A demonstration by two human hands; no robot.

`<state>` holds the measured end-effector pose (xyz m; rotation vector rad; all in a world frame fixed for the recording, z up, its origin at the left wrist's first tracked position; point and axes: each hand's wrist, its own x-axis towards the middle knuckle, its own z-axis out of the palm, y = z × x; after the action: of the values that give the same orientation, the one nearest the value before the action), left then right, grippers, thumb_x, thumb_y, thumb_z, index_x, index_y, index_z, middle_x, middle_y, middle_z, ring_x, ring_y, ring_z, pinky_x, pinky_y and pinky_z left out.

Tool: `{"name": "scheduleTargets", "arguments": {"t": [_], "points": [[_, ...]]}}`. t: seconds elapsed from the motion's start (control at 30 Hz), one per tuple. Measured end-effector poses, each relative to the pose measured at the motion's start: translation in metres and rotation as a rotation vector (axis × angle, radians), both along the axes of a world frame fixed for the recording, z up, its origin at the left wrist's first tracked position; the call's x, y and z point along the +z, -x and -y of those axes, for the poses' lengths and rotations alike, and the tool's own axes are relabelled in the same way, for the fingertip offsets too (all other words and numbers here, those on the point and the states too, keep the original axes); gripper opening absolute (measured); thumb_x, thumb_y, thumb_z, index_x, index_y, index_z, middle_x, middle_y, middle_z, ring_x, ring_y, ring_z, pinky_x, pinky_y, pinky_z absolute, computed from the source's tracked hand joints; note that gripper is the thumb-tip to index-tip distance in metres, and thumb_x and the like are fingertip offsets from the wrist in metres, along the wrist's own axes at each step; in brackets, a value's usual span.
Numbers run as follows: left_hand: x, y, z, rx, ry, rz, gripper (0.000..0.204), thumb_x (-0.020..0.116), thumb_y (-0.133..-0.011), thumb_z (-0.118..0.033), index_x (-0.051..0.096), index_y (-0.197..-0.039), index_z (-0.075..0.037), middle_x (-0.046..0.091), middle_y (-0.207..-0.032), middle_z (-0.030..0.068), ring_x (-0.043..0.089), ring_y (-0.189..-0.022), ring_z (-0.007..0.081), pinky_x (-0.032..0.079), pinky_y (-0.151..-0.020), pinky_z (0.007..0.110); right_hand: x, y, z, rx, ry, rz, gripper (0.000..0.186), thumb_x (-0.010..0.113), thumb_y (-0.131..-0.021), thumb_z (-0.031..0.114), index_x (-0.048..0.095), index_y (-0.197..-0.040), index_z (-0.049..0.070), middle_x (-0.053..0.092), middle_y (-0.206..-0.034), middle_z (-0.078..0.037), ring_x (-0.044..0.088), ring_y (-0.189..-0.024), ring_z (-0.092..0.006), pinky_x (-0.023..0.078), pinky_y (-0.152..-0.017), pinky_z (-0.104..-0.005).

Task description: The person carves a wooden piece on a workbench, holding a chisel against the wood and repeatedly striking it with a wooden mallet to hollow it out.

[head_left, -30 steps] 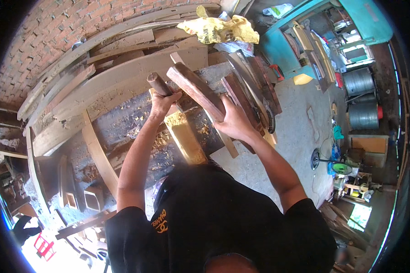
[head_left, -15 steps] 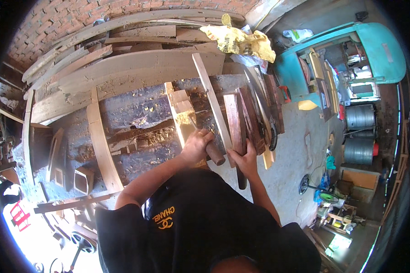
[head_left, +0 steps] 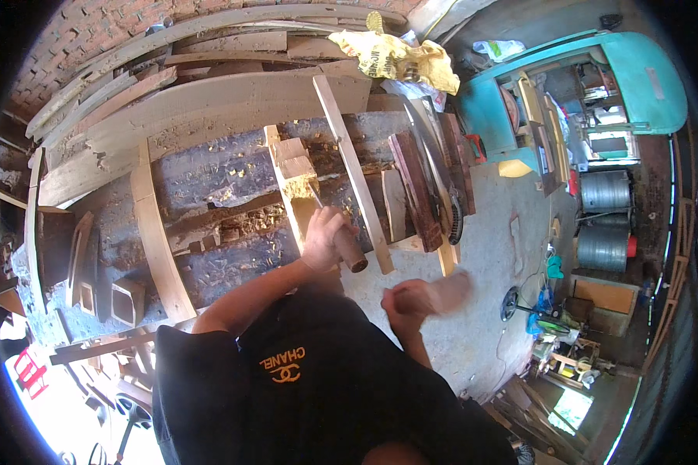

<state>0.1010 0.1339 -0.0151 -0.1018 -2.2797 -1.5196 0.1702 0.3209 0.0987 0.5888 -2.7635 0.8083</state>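
Note:
My left hand (head_left: 326, 236) is closed round the wooden handle of a chisel (head_left: 352, 253). The chisel's thin blade meets a pale wooden piece (head_left: 296, 167), where the wood is cut and chips lie. My right hand (head_left: 402, 308) is closed at the near side of the bench, holding a wooden mallet (head_left: 448, 293), a plain club-like block smeared by motion. Much of the mallet's handle is hidden in the fingers. A long light strip of wood (head_left: 353, 170) lies just right of the chisel.
Dark reddish wood bars (head_left: 417, 194) and a handsaw (head_left: 455, 221) lie at the bench's right end. A pale board (head_left: 159, 232) crosses the bench at left. Behind are stacked planks (head_left: 209, 101) and a yellow sack (head_left: 395, 58). A turquoise machine (head_left: 485, 116) stands at far right.
My right hand has lifted the mallet off the bench and brought it back toward my body and to the right. My left hand keeps the chisel on the pale wood. The whole view has shifted slightly.

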Motion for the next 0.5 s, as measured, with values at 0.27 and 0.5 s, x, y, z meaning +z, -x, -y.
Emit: {"name": "scheduleTargets", "arguments": {"t": [0.27,0.5], "points": [[-0.009,-0.004,-0.008,0.033,-0.052,0.002,0.025,0.075,-0.071,-0.011,0.053,-0.085,-0.007,0.054,-0.092,0.0115,0.05,-0.085,0.0332,0.041,-0.073,0.041,-0.028,-0.029,-0.017,-0.479,0.451,0.417,0.04,0.083,-0.068,0.012,0.055,-0.094,0.0,0.062,-0.082,-0.008,0.06,-0.077,-0.0185,0.048,-0.067,-0.0329],[0.002,0.024,-0.009,0.027,-0.012,0.061,0.026,0.064,-0.064,0.0,0.056,-0.088,-0.007,0.057,-0.092,0.0137,0.053,-0.093,0.0363,0.042,-0.08,0.046,-0.042,-0.02,-0.01,-0.3,0.281,0.479,0.042,0.078,-0.073,0.02,0.058,-0.102,-0.003,0.068,-0.086,-0.018,0.067,-0.082,-0.0237,0.052,-0.073,-0.0365]]}}
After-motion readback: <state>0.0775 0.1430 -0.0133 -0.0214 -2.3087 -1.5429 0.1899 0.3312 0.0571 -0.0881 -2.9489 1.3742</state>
